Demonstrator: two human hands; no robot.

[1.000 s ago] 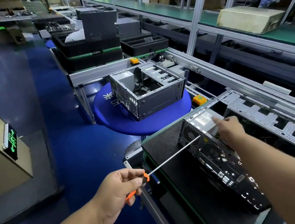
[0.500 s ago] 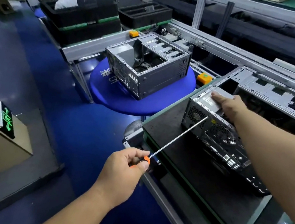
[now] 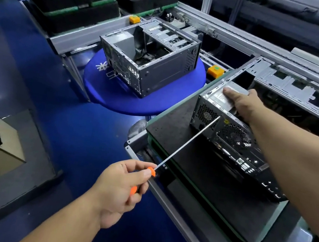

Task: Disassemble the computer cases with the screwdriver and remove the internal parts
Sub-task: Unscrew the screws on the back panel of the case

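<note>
The fingers of the left hand are curled round the orange handle of the screwdriver, thumb and forefinger pinching its front end where the long steel shaft comes out. From there the shaft runs up toward two o'clock and its tip meets the back panel of the near computer case, between the small round vent and the larger fan grille. The right hand lies on top of that case at its rear corner, thumb stretched flat along the grey box inside, the other fingers hidden past the palm, so I cannot tell how far they bend; it seems to be steadying the case rather than lifting anything. The case lies on its side on a black mat on the bench, open side up. At about eleven o'clock from it a second case, also open, stands well apart on a round blue table, untouched. Beyond both runs a metal conveyor rail, with black trays stacked at the far left. The step in hand looks like undoing a screw on the back panel, probably one holding the power supply. The next move calls for the tip to seat squarely in the screw head, firm pressure along the shaft, and the right hand bracing the case against sliding.
</note>
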